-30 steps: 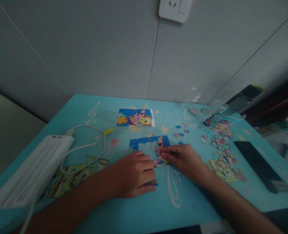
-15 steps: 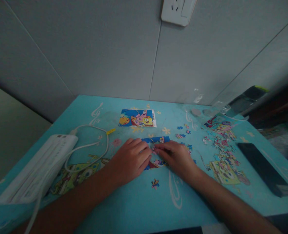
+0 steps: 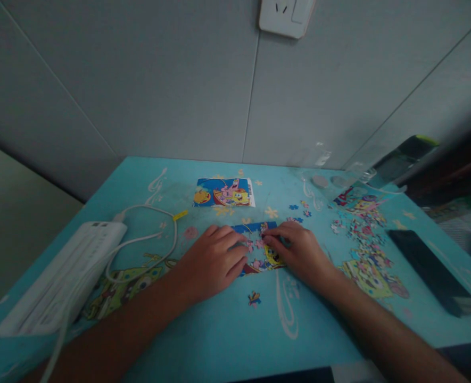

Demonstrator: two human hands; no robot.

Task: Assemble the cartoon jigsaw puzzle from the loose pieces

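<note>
A partly assembled cartoon jigsaw puzzle [image 3: 255,266] lies on the table between my hands, with blue along its top and a yellow figure at its right. My left hand [image 3: 217,260] rests over its left side, fingers loosely bent and a little apart, holding nothing visible. At the upper right of the puzzle, the thumb and forefinger of my right hand [image 3: 297,249] close on a small puzzle piece [image 3: 264,232], mostly covered by the fingertips. A loose puzzle piece [image 3: 254,298] lies nearer to me. Behind the puzzle is a picture card [image 3: 223,192] with a similar scene.
Loose pieces [image 3: 295,207] lie beyond my right hand, and a larger heap [image 3: 365,234] is farther right. A dark flat case [image 3: 432,271] lies at the right. On the left are a white power strip [image 3: 63,276] and its looping cable [image 3: 176,236]. Clear containers [image 3: 317,159] stand by the wall.
My right hand has shifted slightly right and away from the middle, uncovering pink pieces and the yellow figure. My left hand has barely moved.
</note>
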